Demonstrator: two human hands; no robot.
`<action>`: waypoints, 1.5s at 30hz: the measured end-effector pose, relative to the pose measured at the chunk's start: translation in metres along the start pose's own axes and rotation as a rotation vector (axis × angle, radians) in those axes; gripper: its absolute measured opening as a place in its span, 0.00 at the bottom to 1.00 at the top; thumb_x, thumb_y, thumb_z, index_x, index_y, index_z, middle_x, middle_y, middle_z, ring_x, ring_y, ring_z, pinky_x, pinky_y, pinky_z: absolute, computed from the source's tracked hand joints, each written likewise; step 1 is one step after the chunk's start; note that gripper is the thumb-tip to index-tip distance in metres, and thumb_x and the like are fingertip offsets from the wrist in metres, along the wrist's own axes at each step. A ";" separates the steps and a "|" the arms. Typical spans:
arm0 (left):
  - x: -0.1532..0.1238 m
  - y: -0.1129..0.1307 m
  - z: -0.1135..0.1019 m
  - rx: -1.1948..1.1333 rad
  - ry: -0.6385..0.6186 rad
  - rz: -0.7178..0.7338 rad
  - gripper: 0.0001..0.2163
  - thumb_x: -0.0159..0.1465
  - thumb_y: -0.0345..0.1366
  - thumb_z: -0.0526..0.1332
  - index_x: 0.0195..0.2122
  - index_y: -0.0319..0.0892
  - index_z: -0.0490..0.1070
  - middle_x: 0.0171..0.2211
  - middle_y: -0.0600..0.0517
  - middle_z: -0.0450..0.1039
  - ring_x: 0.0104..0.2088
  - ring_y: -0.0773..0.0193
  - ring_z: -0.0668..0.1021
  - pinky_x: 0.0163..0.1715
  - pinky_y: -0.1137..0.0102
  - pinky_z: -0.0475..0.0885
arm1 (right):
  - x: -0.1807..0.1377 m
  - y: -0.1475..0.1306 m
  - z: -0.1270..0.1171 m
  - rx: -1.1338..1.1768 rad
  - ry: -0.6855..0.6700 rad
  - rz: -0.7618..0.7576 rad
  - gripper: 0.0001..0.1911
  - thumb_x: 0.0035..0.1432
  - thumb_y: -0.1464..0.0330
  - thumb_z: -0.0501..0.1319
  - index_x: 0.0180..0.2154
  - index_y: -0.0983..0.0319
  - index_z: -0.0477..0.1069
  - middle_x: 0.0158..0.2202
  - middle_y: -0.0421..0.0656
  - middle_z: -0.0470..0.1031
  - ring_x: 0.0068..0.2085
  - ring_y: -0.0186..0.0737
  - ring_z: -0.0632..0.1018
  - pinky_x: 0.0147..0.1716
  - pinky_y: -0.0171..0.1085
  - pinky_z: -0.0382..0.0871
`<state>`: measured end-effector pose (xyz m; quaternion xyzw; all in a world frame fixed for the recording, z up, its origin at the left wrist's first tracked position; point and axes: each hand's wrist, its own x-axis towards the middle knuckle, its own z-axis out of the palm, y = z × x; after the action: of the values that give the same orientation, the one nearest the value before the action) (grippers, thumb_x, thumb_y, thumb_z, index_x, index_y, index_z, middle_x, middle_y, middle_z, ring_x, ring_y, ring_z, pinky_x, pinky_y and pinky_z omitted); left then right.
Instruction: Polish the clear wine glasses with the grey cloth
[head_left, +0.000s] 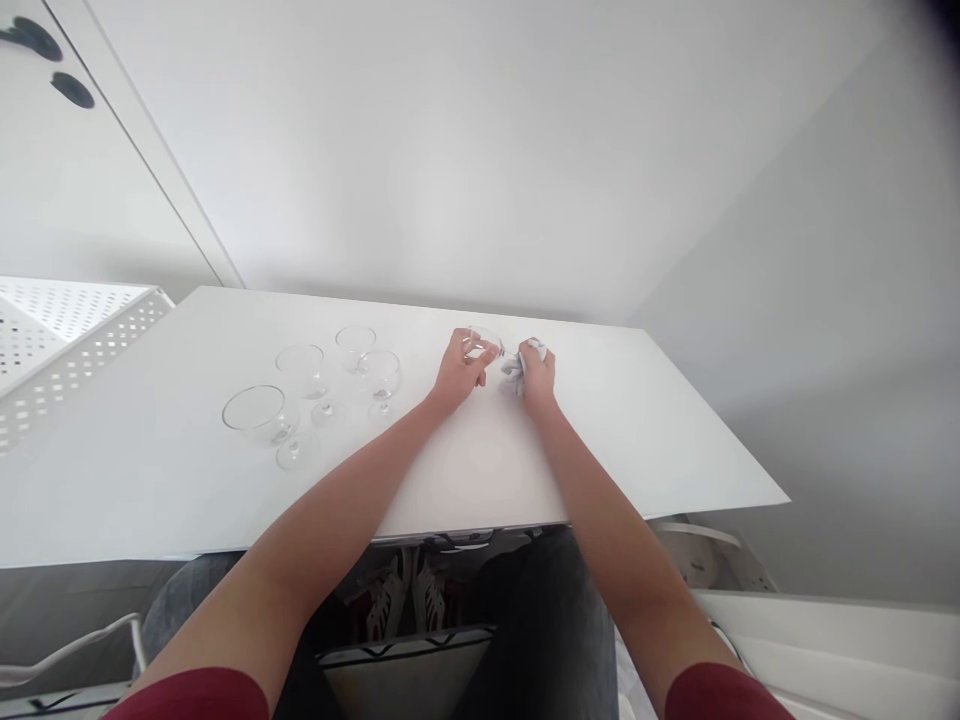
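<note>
Stemmed glass (pixel 487 337), clear, round-bowled, gripped by left hand (pixel 459 372); right hand (pixel 538 373) clutches crumpled cloth (pixel 512 371).

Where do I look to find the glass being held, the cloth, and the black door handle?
Held glass (pixel 487 338): head view, on its bowl.
Cloth (pixel 512 369): head view, on a crumpled fold.
Door handle (pixel 36 38): head view, on its rounded base.

Legible markings: 0. No text, label, brand, number or sign can be read on the glasses (pixel 379 376), the cloth (pixel 512 368), the tabletop (pixel 637 430) or the shoes (pixel 386 602).
</note>
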<state>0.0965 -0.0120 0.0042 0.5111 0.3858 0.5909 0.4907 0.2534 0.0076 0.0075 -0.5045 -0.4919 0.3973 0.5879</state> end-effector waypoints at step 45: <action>-0.002 0.008 -0.003 0.025 0.064 0.059 0.25 0.58 0.49 0.73 0.54 0.53 0.67 0.48 0.52 0.74 0.21 0.77 0.64 0.21 0.74 0.65 | 0.004 0.006 -0.008 -0.282 0.110 -0.061 0.19 0.63 0.52 0.59 0.27 0.59 0.69 0.27 0.39 0.72 0.30 0.37 0.71 0.29 0.34 0.67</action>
<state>0.0918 -0.0158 0.0106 0.5091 0.3935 0.6164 0.4540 0.2626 0.0113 0.0022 -0.5876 -0.5251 0.2781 0.5492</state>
